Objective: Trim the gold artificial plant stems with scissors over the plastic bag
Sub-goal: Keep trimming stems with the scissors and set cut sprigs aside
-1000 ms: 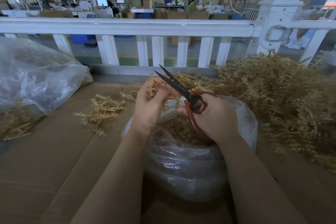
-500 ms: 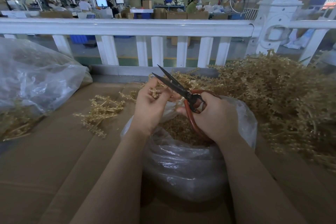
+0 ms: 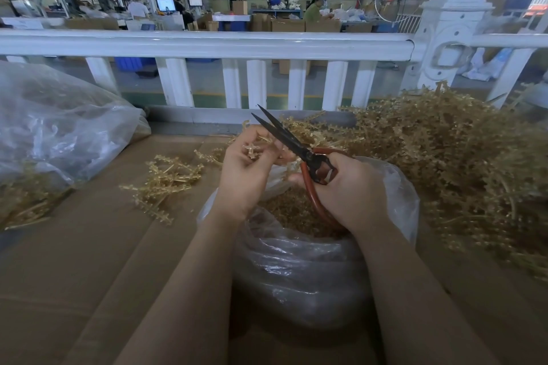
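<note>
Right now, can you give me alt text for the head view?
A left hand pinches a small gold stem piece beside the open blades of red-handled scissors gripped by the right hand, over a clear plastic bag of gold trimmings. A large pile of gold stems lies on the right.

Lower scissors handle loop hidden behind right hand. Stem piece mostly covered by left hand fingers. Stem pile right of scissors cut by frame edge.
</note>
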The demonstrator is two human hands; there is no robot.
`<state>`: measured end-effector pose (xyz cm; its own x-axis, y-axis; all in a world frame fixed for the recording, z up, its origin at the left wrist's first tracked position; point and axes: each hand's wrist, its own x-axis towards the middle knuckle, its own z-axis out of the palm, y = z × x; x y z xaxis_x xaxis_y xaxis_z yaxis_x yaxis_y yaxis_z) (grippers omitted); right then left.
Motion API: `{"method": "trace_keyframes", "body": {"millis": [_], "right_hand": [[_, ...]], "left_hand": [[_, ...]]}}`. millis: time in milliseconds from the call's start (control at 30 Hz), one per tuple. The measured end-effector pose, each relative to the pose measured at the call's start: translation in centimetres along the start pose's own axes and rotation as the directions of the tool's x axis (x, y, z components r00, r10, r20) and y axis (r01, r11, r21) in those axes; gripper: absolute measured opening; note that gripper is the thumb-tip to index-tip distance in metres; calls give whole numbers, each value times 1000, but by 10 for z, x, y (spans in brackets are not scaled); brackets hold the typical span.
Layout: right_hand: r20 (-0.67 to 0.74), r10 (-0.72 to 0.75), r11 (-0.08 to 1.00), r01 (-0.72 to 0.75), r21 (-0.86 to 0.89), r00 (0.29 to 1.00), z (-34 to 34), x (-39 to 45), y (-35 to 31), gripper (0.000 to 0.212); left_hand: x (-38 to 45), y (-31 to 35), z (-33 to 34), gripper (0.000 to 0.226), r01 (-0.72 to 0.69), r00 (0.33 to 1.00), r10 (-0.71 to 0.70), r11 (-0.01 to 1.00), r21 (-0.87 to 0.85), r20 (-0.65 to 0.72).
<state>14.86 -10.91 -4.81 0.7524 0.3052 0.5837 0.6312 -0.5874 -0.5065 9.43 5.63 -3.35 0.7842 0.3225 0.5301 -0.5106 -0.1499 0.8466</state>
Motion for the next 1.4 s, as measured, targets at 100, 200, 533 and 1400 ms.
{"method": "trace_keyframes", "body": {"millis": [100, 200, 533, 1400], "right_hand": [[29, 29, 997, -31, 65, 999, -1, -1, -2, 45], [63, 94, 954, -108, 278, 994, -1, 0, -4, 50], [226, 144, 797, -248, 551, 963, 1, 4, -10, 6], [94, 317, 613, -279, 739, 944, -5, 8, -6, 48]], "left_hand": [[0, 0, 1, 7, 63, 995, -69, 994, -87, -66], [0, 0, 1, 6, 139, 978, -161, 977, -162, -131], [1, 0, 10, 14, 223, 973, -229, 967, -122, -41], [2, 13, -4, 27, 540, 841, -497, 743, -395, 214]]}}
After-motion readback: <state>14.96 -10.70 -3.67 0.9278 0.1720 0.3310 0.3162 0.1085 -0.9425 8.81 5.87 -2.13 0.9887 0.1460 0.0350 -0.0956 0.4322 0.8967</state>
